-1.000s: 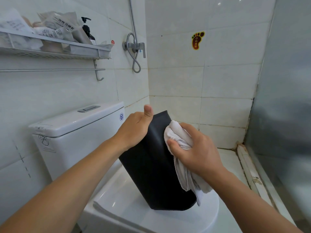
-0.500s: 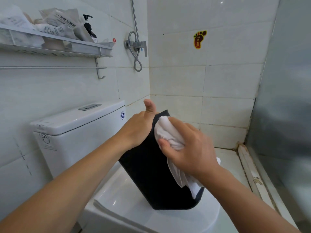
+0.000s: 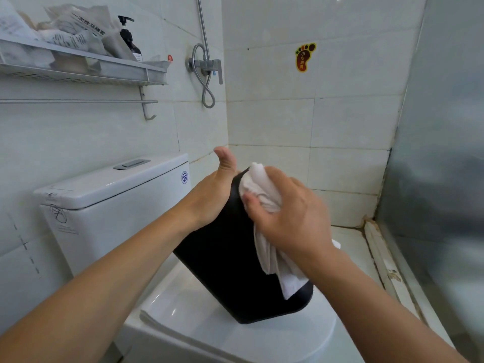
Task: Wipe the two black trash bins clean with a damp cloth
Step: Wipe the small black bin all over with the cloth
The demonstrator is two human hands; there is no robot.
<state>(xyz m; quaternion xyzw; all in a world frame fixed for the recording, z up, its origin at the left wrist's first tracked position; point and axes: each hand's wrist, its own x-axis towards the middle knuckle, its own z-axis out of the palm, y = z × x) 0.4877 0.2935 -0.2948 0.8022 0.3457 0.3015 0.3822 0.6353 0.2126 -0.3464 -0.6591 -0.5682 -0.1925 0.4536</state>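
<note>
Wiping near the top of the black bin right now — it's tilted, its lower end resting on the closed toilet lid, leaning toward the tank. Right hand has a closed grip round a bunched white cloth, fingers curled on it, pressed against the bin's upper edge; loose tail of cloth hangs down the bin's side below the wrist. Left hand braces the bin on the tank side, palm flat to the wall, thumb sticking up, fingers hidden behind the bin, so can't tell whether they hook round it. Only one bin in view; 2nd one's nowhere in shot. To do this bit well, imo: keep the left hand firm bc that lid looks smooth and the bin stands on one edge — push too hard w/ the cloth and it could skid. Work the corner and rim in short strokes, then long passes downward so grime goes one way. Tuck in that dangling tail, else it drags over parts already wiped. Turn the bin to reach the far face, which isn't visible from here. Judging by this, roughly mid-job on bin no. 1.
</note>
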